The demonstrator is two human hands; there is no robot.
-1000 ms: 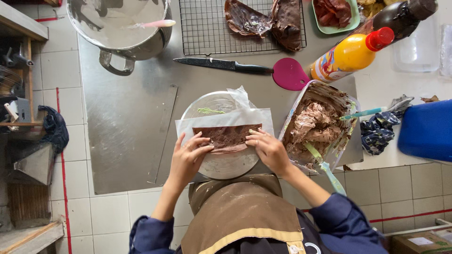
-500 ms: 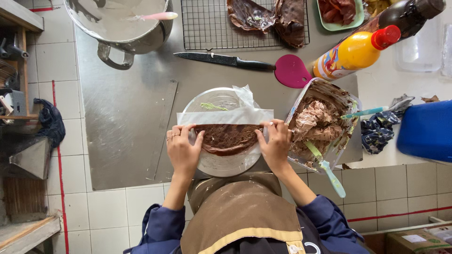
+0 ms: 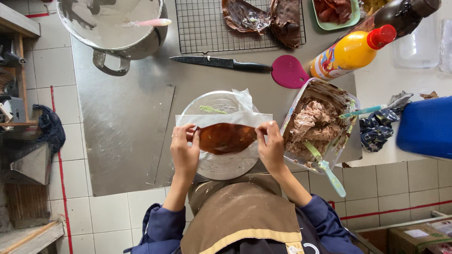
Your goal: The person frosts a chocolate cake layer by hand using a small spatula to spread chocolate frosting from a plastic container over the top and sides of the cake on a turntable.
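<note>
Mid-frame, your left hand (image 3: 184, 153) and right hand (image 3: 271, 149) pinch the brown sheet (image 3: 227, 138) by its ends — held over the paper (image 3: 221, 119) on the turntable (image 3: 221, 165). Next, I'd judge: lay it flat, evenly.

A black-handled knife (image 3: 221, 62) lies below the wire rack (image 3: 212, 26); steel pot (image 3: 117, 28) upper left, orange bottle (image 3: 348, 52) upper right.
</note>
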